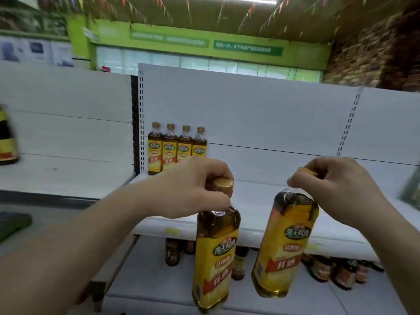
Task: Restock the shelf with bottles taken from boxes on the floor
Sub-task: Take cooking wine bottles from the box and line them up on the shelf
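Two yellow-labelled bottles hang in front of the white shelf (261,194), one in each of the hands. The left hand (193,189) grips the left bottle (216,253) by its neck. The right hand (336,187) pinches the right bottle (286,244), which is tilted, at its cap. Four matching bottles (177,148) stand in a row at the shelf's back left. Under the shelf sit dark bottles (341,272), too blurred to count.

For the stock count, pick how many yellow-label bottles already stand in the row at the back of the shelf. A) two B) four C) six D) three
B: a row of four bottles stands at the back of the shelf; the left hand grips a fifth bottle and the right hand a sixth bottle by the neck, in front of the shelf.
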Motion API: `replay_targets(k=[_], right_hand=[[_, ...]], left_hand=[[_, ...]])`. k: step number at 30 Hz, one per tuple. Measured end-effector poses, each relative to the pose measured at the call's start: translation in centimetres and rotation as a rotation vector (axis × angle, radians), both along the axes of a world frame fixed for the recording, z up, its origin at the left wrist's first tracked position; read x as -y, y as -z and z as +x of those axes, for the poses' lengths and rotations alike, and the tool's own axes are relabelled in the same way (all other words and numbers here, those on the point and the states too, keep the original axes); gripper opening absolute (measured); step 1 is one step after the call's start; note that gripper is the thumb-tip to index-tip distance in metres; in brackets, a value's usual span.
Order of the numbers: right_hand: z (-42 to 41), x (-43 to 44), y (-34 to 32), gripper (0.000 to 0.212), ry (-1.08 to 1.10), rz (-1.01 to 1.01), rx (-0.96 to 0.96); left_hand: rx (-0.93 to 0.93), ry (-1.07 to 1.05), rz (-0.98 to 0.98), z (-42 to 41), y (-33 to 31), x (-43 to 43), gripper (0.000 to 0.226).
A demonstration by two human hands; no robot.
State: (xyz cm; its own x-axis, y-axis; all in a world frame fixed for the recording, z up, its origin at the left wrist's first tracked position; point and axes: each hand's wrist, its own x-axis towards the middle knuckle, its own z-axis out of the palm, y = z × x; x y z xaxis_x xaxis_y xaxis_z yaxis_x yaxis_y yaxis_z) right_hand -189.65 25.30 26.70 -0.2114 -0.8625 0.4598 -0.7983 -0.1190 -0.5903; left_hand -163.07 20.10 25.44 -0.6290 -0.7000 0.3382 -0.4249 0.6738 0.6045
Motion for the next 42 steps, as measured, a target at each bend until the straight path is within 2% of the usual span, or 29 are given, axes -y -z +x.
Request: replay_targets(k=[7,18,24,27,31,35,42], right_hand=[[3.2,6.7,-1.5,0.026,-0.131,-0.036,-0.030],[6.3,19.0,-2.6,0.027,-0.348,-0.064,-0.023],[9.0,24.4,-1.9,0.027,-0.379,-0.057,-0.047],[10.9,26.3,-1.2,0.028,-0.355,-0.062,-0.074],[13.8,28.2,-0.6,0.025,-0.296,-0.025,-0.068],[17.1,30.0,-0.3,0.022,-0.208,0.002,-0.052],[22.2,33.5,0.2,0.032,-0.071,0.019,-0.064]], left_hand=[[-0.019,-0.069,-0.028,4.1,-2.4,3.8,0.009],[-0.083,-0.154,-0.121,7.3,-5.2,11.6,0.018],[-0.051,-0.185,-0.131,9.6,-5.3,15.9,0.031],[-0.033,-0.171,-0.116,11.2,-5.0,18.2,0.029],[-0.019,-0.112,-0.083,13.8,-4.4,21.6,0.016],[0.061,-0.054,-0.098,16.8,-4.1,25.3,0.015],[0.099,0.045,-0.030,20.4,-3.1,31.4,0.013]])
